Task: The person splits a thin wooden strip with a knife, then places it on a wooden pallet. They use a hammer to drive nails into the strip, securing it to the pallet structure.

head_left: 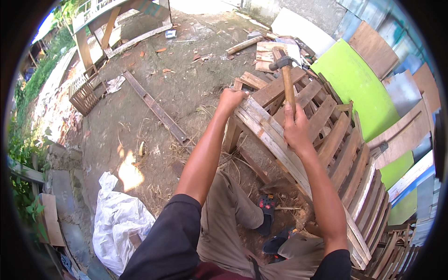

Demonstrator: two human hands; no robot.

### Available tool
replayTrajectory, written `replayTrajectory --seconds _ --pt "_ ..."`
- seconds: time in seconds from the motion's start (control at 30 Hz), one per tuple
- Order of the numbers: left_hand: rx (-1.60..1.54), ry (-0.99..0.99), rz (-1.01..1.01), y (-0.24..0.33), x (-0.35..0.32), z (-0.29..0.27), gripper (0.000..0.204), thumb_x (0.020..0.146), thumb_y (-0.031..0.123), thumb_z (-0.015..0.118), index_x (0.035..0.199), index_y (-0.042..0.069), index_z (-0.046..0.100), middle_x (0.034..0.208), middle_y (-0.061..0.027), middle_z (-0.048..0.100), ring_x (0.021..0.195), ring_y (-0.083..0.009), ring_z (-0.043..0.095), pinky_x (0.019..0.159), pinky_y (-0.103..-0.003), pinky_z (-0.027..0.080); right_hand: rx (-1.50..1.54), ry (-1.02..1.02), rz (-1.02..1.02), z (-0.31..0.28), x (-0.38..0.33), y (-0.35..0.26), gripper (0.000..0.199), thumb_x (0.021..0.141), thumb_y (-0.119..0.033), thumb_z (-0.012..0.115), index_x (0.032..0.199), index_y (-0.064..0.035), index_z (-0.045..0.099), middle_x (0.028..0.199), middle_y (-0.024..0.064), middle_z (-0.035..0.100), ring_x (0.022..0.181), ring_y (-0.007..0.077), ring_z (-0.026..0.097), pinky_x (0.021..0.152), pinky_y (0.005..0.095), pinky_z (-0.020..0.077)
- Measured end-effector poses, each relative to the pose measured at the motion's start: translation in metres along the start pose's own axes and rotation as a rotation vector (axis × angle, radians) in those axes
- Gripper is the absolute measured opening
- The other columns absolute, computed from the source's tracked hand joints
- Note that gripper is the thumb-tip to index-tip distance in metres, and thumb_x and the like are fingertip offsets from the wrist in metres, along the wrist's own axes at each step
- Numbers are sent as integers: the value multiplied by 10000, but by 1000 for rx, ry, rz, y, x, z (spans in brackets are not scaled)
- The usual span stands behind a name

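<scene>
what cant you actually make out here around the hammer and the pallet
- Head view: the left hand covers the pallet corner it grips.
- The right hand hides the lower end of the hammer handle.
- Any nails in the slats are too small to see.
- The pallet's lower right end blurs into the dark fisheye rim.

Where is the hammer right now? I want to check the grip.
In the head view, the hammer is upper right of centre, raised over the wooden pallet, its handle gripped by the right hand.
</scene>
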State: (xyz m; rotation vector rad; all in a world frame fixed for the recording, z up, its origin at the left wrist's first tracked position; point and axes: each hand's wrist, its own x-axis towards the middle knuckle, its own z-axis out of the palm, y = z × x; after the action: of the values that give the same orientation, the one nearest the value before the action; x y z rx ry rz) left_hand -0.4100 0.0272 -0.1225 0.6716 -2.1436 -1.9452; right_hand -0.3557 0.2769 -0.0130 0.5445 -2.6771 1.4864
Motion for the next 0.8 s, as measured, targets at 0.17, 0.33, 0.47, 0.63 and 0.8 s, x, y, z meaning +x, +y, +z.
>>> replayTrajectory --seconds 0.17,0.33,0.47,0.63,0.8 --pt "-9 0 -2 -1 2 -3 322 854 199 797 1056 -51 774 890 -130 756 723 -180 693 696 -330 550 -310 -247 -101 -7 3 -6 426 1073 -417 469 972 -8 536 698 147 564 611 312 587 590 448 451" --pt "-36 -19 -39 3 -1 0 314 851 170 797 1048 -72 763 882 -124 751 708 -179 691 677 -324 552 -217 -107 -107 -20 5 -44 435 1069 -394 459 985 17 574 741 213 624 731 388 653 699 481 482" --pt "-21 17 -26 3 1 -3 313 845 186 799 1019 -73 767 875 -125 750 701 -184 689 678 -328 543 -208 -154 -33 -14 7 -27 446 1068 -408 461 991 16 573 729 199 616 714 357 654 697 483 481" --pt "43 -16 -22 20 -11 6 323 832 196 805 990 -83 762 873 -133 748 715 -190 689 683 -334 536 -196 -64 -66 -11 6 -11 446 1070 -413 457 983 8 577 708 178 607 691 331 654 678 475 487" --pt "14 33 -7 2 3 -5 298 830 205 800 950 -67 771 861 -134 744 704 -187 679 666 -332 526 -66 -260 94 -15 11 -34 419 1071 -405 458 989 -6 559 695 120 599 548 259 622 558 430 480"
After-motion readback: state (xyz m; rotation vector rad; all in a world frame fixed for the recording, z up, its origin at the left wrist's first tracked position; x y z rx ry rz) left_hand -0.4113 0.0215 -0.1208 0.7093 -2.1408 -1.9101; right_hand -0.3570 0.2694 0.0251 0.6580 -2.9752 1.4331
